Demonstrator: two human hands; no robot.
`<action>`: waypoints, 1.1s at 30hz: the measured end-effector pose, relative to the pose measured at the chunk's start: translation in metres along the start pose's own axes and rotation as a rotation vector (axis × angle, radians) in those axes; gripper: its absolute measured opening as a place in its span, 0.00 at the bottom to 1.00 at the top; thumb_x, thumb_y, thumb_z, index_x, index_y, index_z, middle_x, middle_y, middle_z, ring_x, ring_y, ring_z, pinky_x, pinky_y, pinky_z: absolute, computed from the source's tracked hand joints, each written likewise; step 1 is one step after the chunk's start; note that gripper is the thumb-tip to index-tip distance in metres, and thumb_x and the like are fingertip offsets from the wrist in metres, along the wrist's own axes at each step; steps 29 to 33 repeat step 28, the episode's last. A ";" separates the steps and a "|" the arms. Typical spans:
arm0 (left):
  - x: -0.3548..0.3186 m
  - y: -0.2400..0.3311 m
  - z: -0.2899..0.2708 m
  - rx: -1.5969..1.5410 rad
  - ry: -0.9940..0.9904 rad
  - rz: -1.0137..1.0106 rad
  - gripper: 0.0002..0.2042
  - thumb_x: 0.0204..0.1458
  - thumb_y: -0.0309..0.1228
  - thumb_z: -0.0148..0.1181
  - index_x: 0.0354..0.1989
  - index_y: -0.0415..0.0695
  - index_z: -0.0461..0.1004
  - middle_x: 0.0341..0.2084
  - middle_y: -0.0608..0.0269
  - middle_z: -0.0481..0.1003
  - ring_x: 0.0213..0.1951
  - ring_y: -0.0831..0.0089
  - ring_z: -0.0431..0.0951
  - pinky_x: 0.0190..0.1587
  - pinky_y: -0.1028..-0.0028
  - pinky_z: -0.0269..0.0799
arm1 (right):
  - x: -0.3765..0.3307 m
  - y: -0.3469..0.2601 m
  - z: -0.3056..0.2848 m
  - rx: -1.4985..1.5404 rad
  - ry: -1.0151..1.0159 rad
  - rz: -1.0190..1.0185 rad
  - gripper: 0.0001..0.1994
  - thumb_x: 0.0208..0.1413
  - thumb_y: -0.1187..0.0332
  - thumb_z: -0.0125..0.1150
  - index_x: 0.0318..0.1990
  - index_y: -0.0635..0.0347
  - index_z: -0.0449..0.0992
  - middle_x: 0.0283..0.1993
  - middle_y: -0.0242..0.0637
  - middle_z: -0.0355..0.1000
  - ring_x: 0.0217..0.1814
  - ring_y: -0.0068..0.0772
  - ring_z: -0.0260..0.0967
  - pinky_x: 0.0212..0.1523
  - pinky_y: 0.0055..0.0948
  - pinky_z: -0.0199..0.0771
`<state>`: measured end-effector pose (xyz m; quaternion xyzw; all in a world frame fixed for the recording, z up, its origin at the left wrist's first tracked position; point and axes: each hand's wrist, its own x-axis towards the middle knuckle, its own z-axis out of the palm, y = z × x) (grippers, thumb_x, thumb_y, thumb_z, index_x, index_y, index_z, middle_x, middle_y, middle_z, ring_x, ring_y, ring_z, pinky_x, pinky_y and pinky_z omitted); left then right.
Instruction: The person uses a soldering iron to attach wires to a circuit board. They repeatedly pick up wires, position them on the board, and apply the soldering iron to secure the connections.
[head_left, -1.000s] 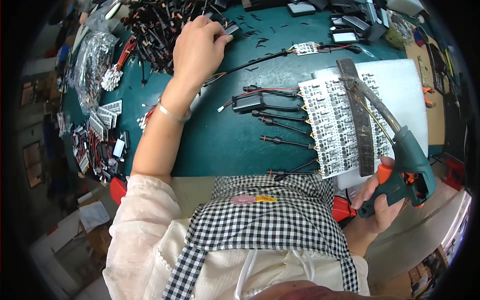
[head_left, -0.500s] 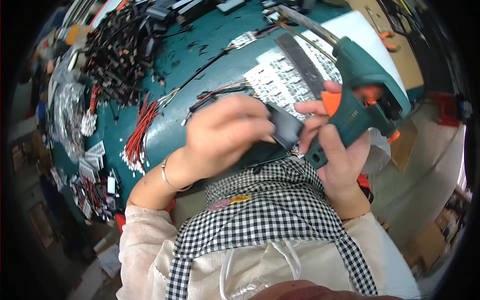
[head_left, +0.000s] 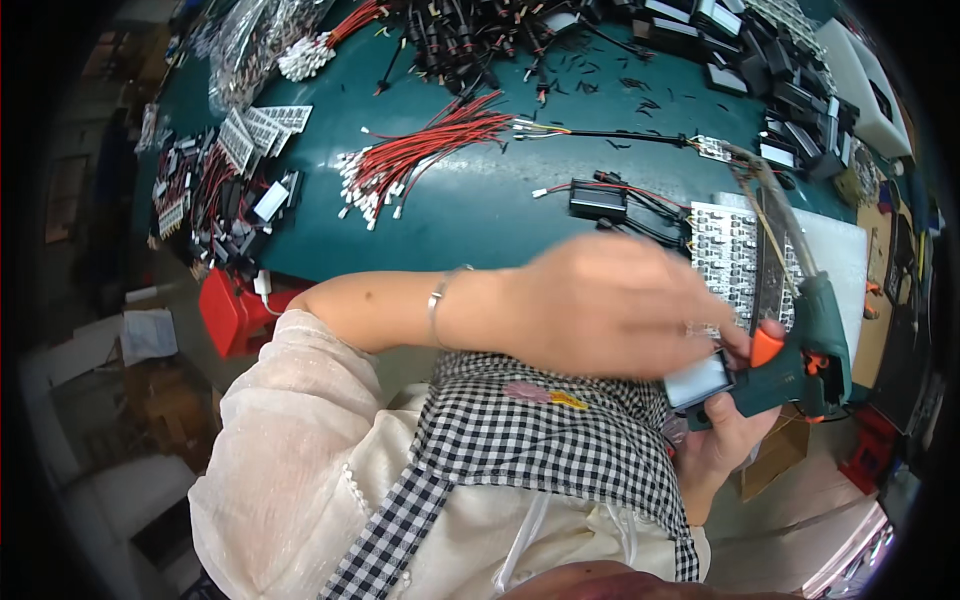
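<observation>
My right hand (head_left: 735, 432) is closed around the handle of a dark green hot glue gun (head_left: 822, 335) with an orange trigger (head_left: 768, 343). Its long nozzle end points up and away over the table. Against the handle, by my right fingers, sits a small black case with a pale, shiny face (head_left: 700, 381). My left hand (head_left: 610, 310), smeared by motion, passes over the case's upper edge. Its fingertips are by the case, and whether they grip anything cannot be made out.
Beyond my hands lie a sheet of small circuit boards (head_left: 722, 235), a black box with leads (head_left: 598, 200) and a fan of red-black wires (head_left: 420, 150). Black connectors (head_left: 460, 40) heap at the back; black cases (head_left: 800, 130) pile at far right. A red stool (head_left: 225, 312) stands left.
The view has swung left, showing more of the table's left side. My left hand has moved across the case toward the glue gun. The case now shows a pale face.
</observation>
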<state>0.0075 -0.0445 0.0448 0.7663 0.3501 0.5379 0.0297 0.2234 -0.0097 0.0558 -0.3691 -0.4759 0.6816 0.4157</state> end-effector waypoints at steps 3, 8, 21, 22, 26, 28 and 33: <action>-0.023 -0.008 -0.045 0.505 -0.023 -0.380 0.08 0.37 0.24 0.66 0.28 0.42 0.75 0.25 0.61 0.75 0.29 0.62 0.76 0.33 0.67 0.72 | 0.004 -0.001 -0.008 -0.077 0.030 -0.087 0.43 0.39 0.65 0.75 0.62 0.68 0.55 0.47 0.49 0.71 0.46 0.42 0.72 0.47 0.35 0.74; -0.071 -0.012 -0.108 1.115 -0.255 -0.875 0.09 0.38 0.33 0.69 0.21 0.44 0.74 0.22 0.63 0.73 0.30 0.63 0.72 0.33 0.64 0.63 | 0.010 -0.001 -0.020 -0.100 0.070 -0.169 0.43 0.41 0.64 0.73 0.62 0.68 0.54 0.48 0.49 0.70 0.46 0.42 0.71 0.49 0.36 0.73; -0.070 -0.037 -0.081 0.743 -0.203 -0.997 0.08 0.42 0.28 0.67 0.26 0.40 0.73 0.21 0.59 0.71 0.27 0.63 0.70 0.32 0.66 0.67 | 0.008 0.001 -0.021 -0.020 0.042 -0.140 0.44 0.38 0.69 0.74 0.63 0.67 0.53 0.47 0.50 0.70 0.45 0.43 0.74 0.47 0.35 0.77; -0.072 -0.041 -0.080 0.714 -0.247 -0.978 0.08 0.43 0.28 0.66 0.27 0.39 0.72 0.23 0.58 0.72 0.27 0.62 0.70 0.33 0.65 0.67 | 0.007 -0.001 -0.020 -0.014 0.053 -0.140 0.44 0.38 0.69 0.74 0.63 0.67 0.53 0.47 0.50 0.70 0.45 0.43 0.74 0.47 0.35 0.76; -0.063 -0.040 -0.081 0.757 -0.317 -0.867 0.07 0.46 0.26 0.63 0.29 0.39 0.71 0.26 0.56 0.74 0.32 0.60 0.73 0.38 0.66 0.69 | 0.008 -0.003 -0.027 0.014 0.053 -0.142 0.42 0.41 0.71 0.71 0.63 0.66 0.52 0.48 0.51 0.70 0.48 0.45 0.73 0.49 0.38 0.75; -0.047 -0.024 -0.081 0.464 -0.158 -1.142 0.07 0.47 0.27 0.63 0.30 0.40 0.71 0.31 0.55 0.76 0.41 0.69 0.77 0.45 0.65 0.69 | 0.009 -0.003 -0.029 0.011 0.054 -0.147 0.44 0.42 0.71 0.71 0.65 0.65 0.48 0.51 0.52 0.67 0.51 0.48 0.72 0.52 0.41 0.74; -0.047 -0.024 -0.081 0.464 -0.158 -1.142 0.07 0.47 0.27 0.63 0.30 0.40 0.71 0.31 0.55 0.76 0.41 0.69 0.77 0.45 0.65 0.69 | 0.009 -0.003 -0.029 0.011 0.054 -0.147 0.44 0.42 0.71 0.71 0.65 0.65 0.48 0.51 0.52 0.67 0.51 0.48 0.72 0.52 0.41 0.74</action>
